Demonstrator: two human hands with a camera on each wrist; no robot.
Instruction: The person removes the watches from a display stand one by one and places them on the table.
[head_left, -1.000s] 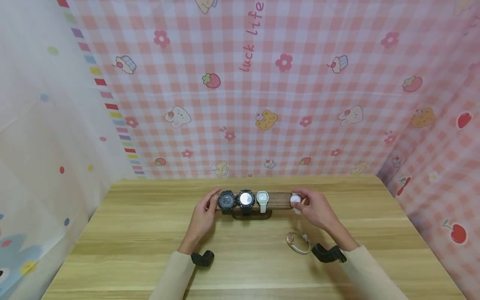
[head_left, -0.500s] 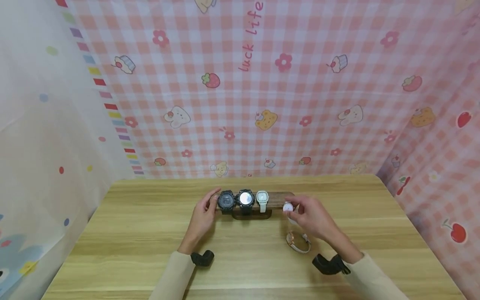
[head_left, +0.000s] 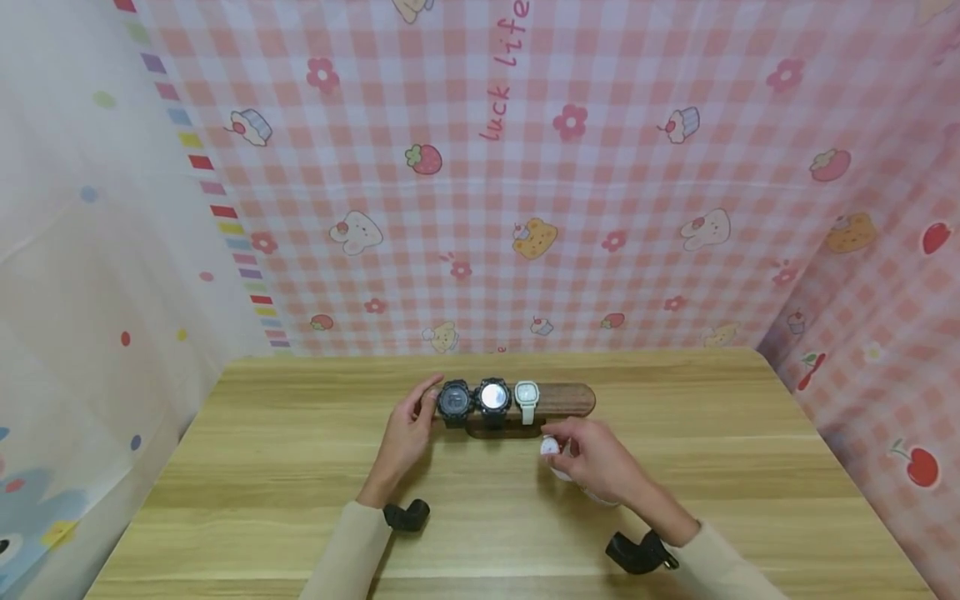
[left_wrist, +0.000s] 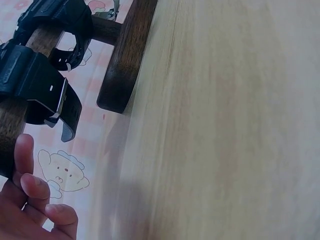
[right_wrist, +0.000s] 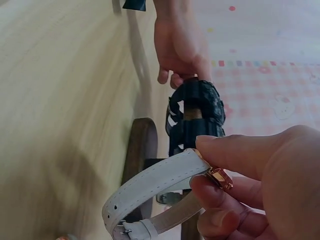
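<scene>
My left hand [head_left: 407, 427] grips the left end of a dark wooden watch stand [head_left: 567, 400]; in the left wrist view its fingers [left_wrist: 24, 155] curl at the bar's end. My right hand [head_left: 597, 458] pinches a wristwatch with a white strap [right_wrist: 155, 175] by its rose-gold case. The strap is buckled into a loop. This watch [head_left: 551, 447] is in front of the stand, off the bar. Two black watches [head_left: 453, 401] and a pale square-faced watch [head_left: 527, 392] sit on the bar, whose right part is bare.
Another light-strapped watch [head_left: 602, 499] lies on the wooden table [head_left: 480, 533], mostly hidden behind my right hand. A pink checked cloth [head_left: 450, 200] hangs behind the table, with more cloth at both sides. Each wrist wears a black camera mount [head_left: 408, 516].
My right hand has taken the white-strapped watch off the stand's right end and carried it left and toward me. My left hand has stayed at the stand's left end.
</scene>
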